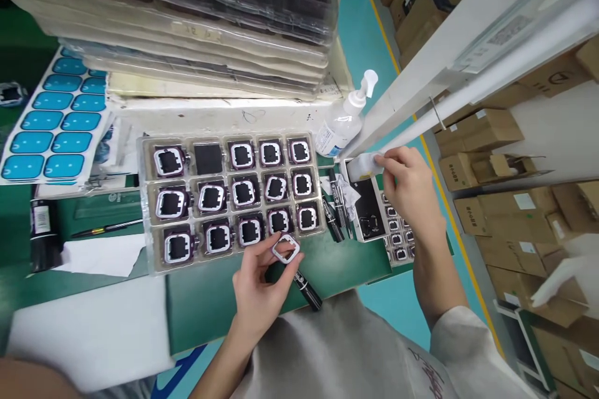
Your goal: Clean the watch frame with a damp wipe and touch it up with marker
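- Small square frame (286, 249), silvery with a purple edge, held above the green worktop (206, 299), just in front of the clear tray (145, 212) of dark framed parts.
- Left hand (262, 287): fingers (294, 262) curled, pinching the frame at its rim.
- Right hand (412, 184): fingers closed on a small white piece (362, 165) near the white rail (468, 43).
- Black marker (306, 290) under the left hand; pump bottle (344, 118) beyond; second tray (397, 230) below the right hand.
- Stacked trays (187, 12) behind, blue label sheet (56, 118) to the left, cardboard boxes (491, 131) on the floor.
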`<state>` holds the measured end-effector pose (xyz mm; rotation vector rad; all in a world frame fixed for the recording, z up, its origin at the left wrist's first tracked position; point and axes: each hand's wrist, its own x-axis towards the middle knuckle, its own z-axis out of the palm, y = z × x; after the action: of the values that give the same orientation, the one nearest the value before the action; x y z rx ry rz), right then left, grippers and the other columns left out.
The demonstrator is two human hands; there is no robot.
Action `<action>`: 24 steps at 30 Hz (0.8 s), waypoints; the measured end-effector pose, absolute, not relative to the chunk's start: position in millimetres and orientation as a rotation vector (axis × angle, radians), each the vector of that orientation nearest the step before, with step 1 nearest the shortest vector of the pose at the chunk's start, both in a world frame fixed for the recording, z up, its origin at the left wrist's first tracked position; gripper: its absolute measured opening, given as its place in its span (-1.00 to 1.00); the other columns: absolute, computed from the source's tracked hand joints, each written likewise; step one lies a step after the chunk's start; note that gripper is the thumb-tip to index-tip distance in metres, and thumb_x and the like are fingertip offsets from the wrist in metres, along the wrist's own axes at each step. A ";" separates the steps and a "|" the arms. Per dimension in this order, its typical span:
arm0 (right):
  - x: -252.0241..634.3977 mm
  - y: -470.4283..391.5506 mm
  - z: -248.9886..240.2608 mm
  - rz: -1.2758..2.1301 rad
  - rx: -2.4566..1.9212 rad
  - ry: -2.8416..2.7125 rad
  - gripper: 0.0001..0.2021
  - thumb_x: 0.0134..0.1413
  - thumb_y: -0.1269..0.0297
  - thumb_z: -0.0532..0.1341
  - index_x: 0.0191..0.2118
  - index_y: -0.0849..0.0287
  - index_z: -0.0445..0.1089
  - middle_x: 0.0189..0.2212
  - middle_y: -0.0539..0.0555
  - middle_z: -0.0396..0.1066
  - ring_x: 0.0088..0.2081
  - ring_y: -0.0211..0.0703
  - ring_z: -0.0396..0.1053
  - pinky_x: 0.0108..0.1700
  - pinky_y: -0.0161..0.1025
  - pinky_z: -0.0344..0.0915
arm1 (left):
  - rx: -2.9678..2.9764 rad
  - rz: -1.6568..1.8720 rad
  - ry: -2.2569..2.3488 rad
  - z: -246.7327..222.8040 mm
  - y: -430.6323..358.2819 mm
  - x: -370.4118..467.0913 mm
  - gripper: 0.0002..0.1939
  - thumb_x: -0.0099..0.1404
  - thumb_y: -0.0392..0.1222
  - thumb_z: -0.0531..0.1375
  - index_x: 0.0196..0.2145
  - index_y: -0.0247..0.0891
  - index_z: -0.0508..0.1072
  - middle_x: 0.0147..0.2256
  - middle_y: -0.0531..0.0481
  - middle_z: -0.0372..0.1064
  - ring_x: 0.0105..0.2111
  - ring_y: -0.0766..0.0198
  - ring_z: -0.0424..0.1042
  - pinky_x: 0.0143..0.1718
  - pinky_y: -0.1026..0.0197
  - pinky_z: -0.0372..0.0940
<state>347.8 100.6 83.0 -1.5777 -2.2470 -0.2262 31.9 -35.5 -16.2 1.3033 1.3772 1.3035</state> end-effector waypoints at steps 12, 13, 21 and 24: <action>358.8 103.5 93.4 -0.305 -1.538 -2.239 -0.72 0.52 0.44 0.17 -0.03 0.08 0.67 -0.14 0.16 0.62 -0.15 0.08 0.47 -0.16 -0.03 0.43 | 1.301 1.323 1.374 -17.7 -34.6 30.0 -0.49 0.36 -0.24 0.55 0.19 -0.16 0.52 -0.12 -0.06 0.77 -0.12 0.08 0.81 -0.01 0.07 0.74; 359.4 103.9 93.4 -0.301 -1.521 -2.253 -0.72 0.53 0.44 0.17 -0.02 0.08 0.66 -0.13 0.16 0.61 -0.15 0.08 0.46 -0.16 -0.03 0.42 | 1.301 1.322 1.374 -17.7 -34.3 30.0 -0.49 0.37 -0.24 0.54 0.19 -0.16 0.52 -0.12 -0.05 0.77 -0.12 0.08 0.81 -0.01 0.08 0.74; 355.5 104.1 87.3 -0.284 -1.545 -2.344 -0.68 0.58 0.41 0.09 -0.01 0.04 0.62 -0.11 0.17 0.54 -0.12 0.10 0.37 -0.09 0.02 0.39 | 1.324 1.299 1.369 -17.0 -33.1 31.3 -0.49 0.38 -0.22 0.54 0.21 -0.13 0.52 -0.11 -0.04 0.78 -0.11 0.06 0.81 -0.02 0.06 0.75; 354.2 104.3 85.7 -0.288 -1.559 -2.358 -0.66 0.57 0.43 0.06 -0.01 0.06 0.61 -0.11 0.18 0.54 -0.13 0.11 0.36 -0.11 0.03 0.39 | 1.340 1.295 1.365 -16.8 -33.8 30.7 -0.49 0.38 -0.22 0.54 0.20 -0.12 0.52 -0.10 -0.04 0.78 -0.09 0.04 0.81 -0.03 0.05 0.75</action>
<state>354.2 104.3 85.7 -1.5592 -2.3583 -0.2876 30.7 -33.8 -16.8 1.3404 1.3648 1.2954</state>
